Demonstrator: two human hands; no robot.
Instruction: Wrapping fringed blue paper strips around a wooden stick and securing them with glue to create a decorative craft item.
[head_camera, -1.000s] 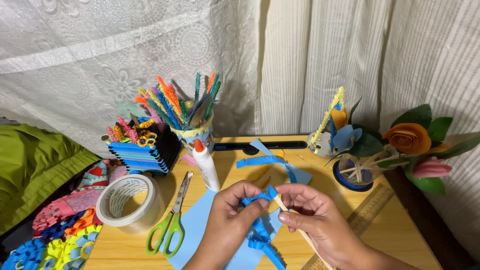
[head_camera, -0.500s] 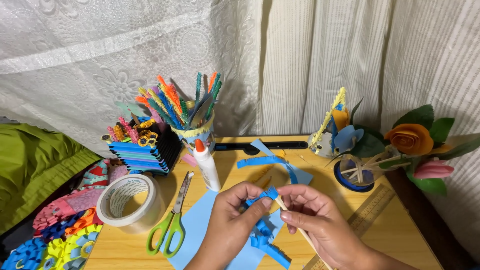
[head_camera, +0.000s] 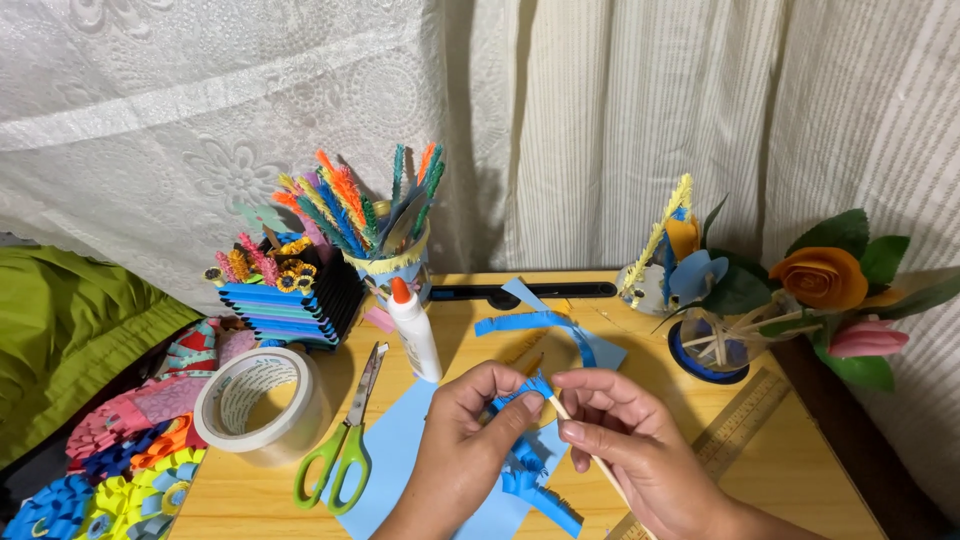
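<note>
Blue fringed paper strip (head_camera: 527, 470), pinched at its upper end by the fingers of the left hand (head_camera: 470, 440), meets a thin wooden stick (head_camera: 585, 450) gripped in the right hand (head_camera: 630, 450) above the light-blue sheet (head_camera: 400, 450) on the wooden table (head_camera: 800, 470). Glue bottle (head_camera: 413, 330) and green-handled scissors (head_camera: 345, 440) lie left. Judged risk: loose finger pressure would let the paper spring off the stick, and its free tail may snag.

You're looking at green-handled scissors (head_camera: 343, 448) lying at 8 o'clock w/ a tape roll (head_camera: 262, 404) sitting just beside; glue bottle (head_camera: 413, 330) standing upright nr centre, paper flowers (head_camera: 825, 285) leaning at 3 o'clock.
</note>
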